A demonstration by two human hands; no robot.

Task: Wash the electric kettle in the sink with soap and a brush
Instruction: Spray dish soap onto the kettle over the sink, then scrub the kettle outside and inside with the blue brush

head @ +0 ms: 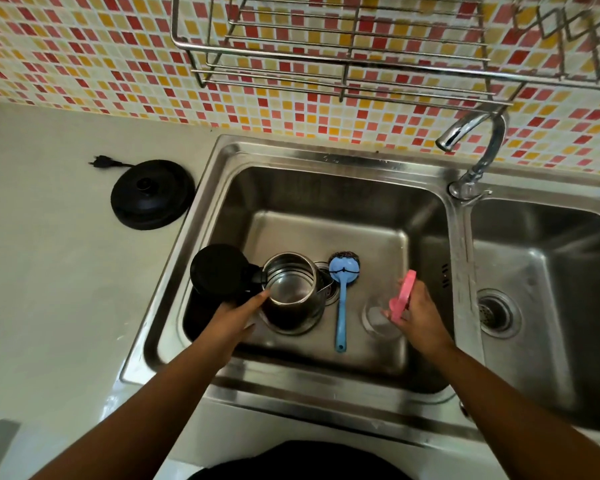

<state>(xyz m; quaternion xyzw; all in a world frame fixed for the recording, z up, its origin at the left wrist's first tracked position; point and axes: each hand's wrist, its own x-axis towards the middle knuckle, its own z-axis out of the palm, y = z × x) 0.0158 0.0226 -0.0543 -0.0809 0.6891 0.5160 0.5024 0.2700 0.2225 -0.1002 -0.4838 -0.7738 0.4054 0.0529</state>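
- Left hand (236,313) grips the electric kettle (293,292) handle, steadying its open mouth upward.
- Right hand (418,315), right of the kettle, fingers closed around a pink-topped soap bottle (402,296), ready to dispense.
- Blue-handled scrubbing brush (343,296) lies between them, within reach.

Both my bare forearms reach over the sink's (326,382) front rim, left hand (234,315) gripping with forefinger extended, right hand (418,315) curled shut nearer the divider.

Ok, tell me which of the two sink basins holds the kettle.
The left basin: the open kettle stands in it beside the blue brush. The right basin shows only its drain.
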